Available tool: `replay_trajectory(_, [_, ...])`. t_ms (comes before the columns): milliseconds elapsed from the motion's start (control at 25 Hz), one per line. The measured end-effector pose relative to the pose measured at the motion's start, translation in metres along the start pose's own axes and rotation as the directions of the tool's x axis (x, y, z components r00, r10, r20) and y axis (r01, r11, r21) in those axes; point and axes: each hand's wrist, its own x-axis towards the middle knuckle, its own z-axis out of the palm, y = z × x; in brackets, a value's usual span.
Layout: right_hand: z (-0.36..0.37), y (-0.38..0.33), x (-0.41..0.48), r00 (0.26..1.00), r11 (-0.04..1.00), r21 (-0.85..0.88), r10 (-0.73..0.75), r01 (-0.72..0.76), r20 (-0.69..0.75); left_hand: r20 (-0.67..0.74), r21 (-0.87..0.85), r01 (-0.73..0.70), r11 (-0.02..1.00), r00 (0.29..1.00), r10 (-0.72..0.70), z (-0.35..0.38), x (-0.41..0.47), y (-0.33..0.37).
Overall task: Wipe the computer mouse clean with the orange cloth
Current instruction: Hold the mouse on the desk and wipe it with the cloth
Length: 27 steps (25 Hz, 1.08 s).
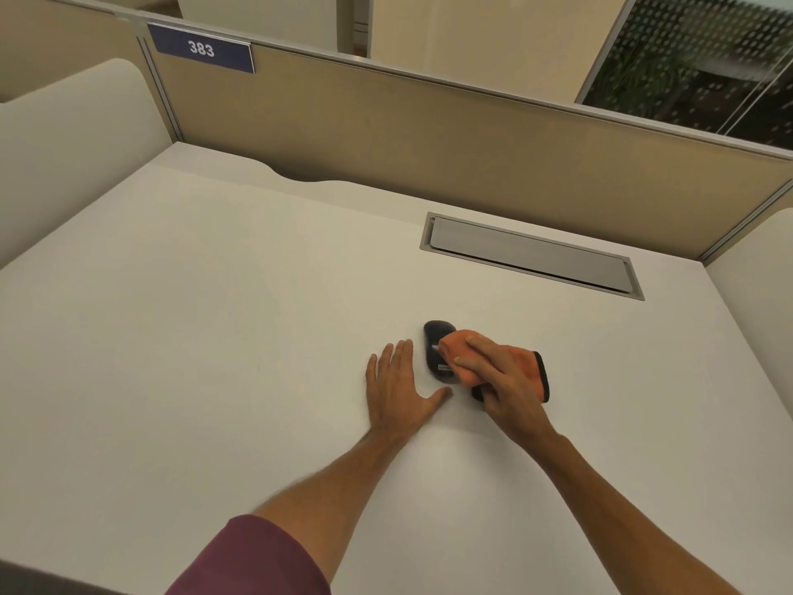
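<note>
A black computer mouse [434, 343] lies on the white desk [214, 337], a little right of centre. An orange cloth [521, 358] with a dark edge covers the mouse's right side. My right hand [500, 380] presses down on the cloth, fingers gripping it against the mouse. My left hand [397, 388] lies flat on the desk just left of the mouse, fingers spread; its thumb reaches toward the mouse's near end. The right part of the mouse is hidden under the cloth.
A grey cable hatch [530, 255] is set into the desk behind the mouse. Beige partition walls [429, 135] close off the back and sides, with a blue sign reading 383 [201, 48] at the upper left.
</note>
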Motion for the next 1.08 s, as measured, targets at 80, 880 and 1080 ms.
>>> replay_trajectory(80, [0.001,0.001,0.003,0.997,0.999,0.003,0.053,-0.053,-0.058,0.001,-0.008,-0.015,1.0,1.0,0.015,-0.004,0.01,0.007])
replay_trajectory(880, [0.005,0.025,0.0,0.925,0.906,-0.216,-0.325,0.365,0.199,0.036,-0.008,-0.03,1.0,0.999,0.03,0.013,0.02,0.022])
replay_trajectory(1080, [0.0,0.017,0.008,0.957,0.881,-0.373,-0.26,0.29,0.129,0.008,-0.028,-0.024,0.999,1.0,0.024,0.014,0.019,0.021])
